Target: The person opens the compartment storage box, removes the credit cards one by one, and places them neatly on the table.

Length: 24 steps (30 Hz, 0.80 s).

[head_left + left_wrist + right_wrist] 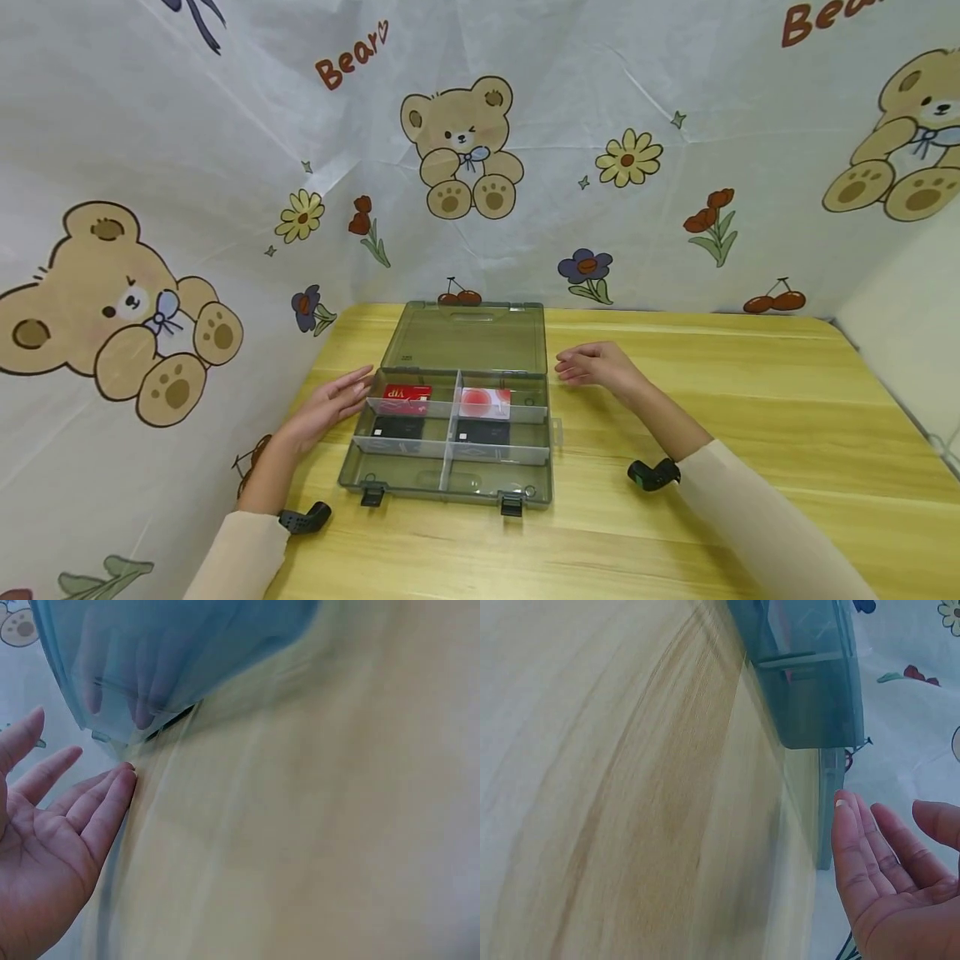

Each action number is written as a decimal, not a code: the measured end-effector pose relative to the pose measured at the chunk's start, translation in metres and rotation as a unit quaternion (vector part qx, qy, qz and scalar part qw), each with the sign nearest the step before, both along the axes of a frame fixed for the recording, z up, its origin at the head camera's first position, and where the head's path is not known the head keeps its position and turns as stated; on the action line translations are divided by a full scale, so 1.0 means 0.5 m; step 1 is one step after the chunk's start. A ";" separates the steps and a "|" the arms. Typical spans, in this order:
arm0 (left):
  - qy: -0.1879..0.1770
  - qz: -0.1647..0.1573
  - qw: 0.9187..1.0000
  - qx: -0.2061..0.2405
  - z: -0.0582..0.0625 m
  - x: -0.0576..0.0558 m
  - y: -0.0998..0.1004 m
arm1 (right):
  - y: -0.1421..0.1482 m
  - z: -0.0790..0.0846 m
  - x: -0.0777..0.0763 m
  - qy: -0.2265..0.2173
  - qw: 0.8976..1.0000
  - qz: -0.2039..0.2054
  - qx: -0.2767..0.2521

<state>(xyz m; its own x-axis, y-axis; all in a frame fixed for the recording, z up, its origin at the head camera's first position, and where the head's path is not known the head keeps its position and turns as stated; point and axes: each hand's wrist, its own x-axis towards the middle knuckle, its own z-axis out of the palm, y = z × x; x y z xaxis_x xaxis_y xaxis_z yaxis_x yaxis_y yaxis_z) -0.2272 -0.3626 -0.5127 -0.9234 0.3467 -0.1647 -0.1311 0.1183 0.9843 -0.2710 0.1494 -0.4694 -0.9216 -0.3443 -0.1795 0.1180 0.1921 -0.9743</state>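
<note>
A translucent grey-green divided box lies on the table with its lid folded back flat. In its back row are a red VIP card on the left and a white-and-pink card on the right. The middle row has a black card on the left and another black card on the right. My left hand, fingers extended, is at the box's left back edge. To the right of the lid's hinge side, my right hand hovers with relaxed fingers, holding nothing.
Two dark latches hang from the box's front edge, one of them the right latch. A wood-grain table extends to the right. Behind and to the left hangs a white bear-print cloth. Each wrist wears a black device.
</note>
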 end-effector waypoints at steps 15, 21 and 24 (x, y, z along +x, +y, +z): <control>0.075 -0.037 0.996 0.023 -0.031 0.048 -0.010 | -0.001 0.064 0.046 0.035 0.998 0.040 0.016; 0.105 -0.056 0.992 0.031 -0.039 0.051 -0.012 | -0.010 0.081 0.062 0.024 0.998 0.061 0.009; 0.110 -0.060 0.992 0.029 -0.042 0.053 -0.012 | -0.013 0.085 0.068 0.015 0.998 0.066 -0.002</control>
<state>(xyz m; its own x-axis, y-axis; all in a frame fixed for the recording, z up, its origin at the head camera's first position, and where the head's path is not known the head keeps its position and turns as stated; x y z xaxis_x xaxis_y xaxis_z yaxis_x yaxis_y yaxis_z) -0.2008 -0.3686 -0.5338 -0.8859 0.4601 0.0596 0.0994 0.0627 0.9931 -0.2369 0.1429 -0.4270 -0.8729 -0.4638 -0.1511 0.0633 0.1994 -0.9779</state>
